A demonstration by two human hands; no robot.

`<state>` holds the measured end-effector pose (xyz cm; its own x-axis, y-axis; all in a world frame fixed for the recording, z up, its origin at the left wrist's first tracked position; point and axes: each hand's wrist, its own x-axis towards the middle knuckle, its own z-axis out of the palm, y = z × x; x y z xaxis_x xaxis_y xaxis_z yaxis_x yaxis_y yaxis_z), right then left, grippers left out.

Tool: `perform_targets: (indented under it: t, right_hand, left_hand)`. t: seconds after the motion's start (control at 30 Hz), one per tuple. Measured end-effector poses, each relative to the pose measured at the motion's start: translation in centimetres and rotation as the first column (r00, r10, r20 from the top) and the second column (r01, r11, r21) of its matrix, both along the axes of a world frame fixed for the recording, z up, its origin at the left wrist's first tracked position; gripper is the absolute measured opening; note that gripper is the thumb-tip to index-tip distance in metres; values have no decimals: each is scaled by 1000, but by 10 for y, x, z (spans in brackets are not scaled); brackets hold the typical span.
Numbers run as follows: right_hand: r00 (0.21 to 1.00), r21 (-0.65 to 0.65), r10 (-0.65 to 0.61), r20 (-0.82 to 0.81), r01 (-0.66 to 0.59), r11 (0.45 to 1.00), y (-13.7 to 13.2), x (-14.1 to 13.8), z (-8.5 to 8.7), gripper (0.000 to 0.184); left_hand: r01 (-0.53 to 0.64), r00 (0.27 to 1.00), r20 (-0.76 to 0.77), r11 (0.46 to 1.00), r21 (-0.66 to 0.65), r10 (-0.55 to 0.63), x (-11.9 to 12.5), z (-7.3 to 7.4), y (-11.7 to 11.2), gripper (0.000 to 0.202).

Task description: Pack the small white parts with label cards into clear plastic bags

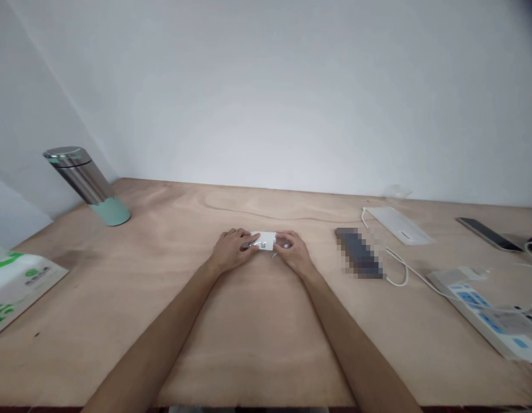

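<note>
A small flat white piece (268,240), like a card or packet with a dark mark and a shiny lower edge, lies between my hands at the middle of the table. My left hand (235,248) grips its left end, with thumb and fingers closed on it. On the right end my right hand (292,249) is closed, fingers curled at its edge. Thin pale strands, perhaps a cord, show below the piece beside my right fingers. What lies under the fingers is hidden, and the exact kind of the piece is too small to tell.
On the wooden table (248,344), a steel and mint flask (89,183) stands back left, near a green-and-white bag (24,287). To the right lie a pixelated dark object (359,253), a white face mask (399,225), a phone (487,234), a white cable (407,269) and a blue-and-white box (485,310).
</note>
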<state>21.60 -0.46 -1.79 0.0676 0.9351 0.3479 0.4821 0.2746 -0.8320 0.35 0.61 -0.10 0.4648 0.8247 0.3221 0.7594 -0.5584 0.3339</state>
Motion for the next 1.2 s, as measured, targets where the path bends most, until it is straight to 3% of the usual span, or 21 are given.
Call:
perform_targets:
  t: [0.3,0.57,0.73,0.97,1.2]
  right_hand:
    - [999,102,-37,11,36,994,0,7,-3,21]
    - [995,-32,-51,-91,48,998,0,7,-4,24]
    - [989,-34,52,-136,-57,998,-1,-5,-5,24]
    - [988,14,85,-126,-84,996,-3,-14,-5,22]
    - [991,41,117,-59,-115,993,-2,-14,-7,21]
  left_hand:
    - [-44,999,-9,999,-9,44,-9,0,5,37]
    - [-63,994,85,997,-48,67,-10,1,7,34]
    - [-149,968,184,981,-123,170,4,4,-4,41]
    - [-200,946,251,979,-38,203,20,0,-12,51]
    - [-235,968,104,969,71,228,24,2,-15,46]
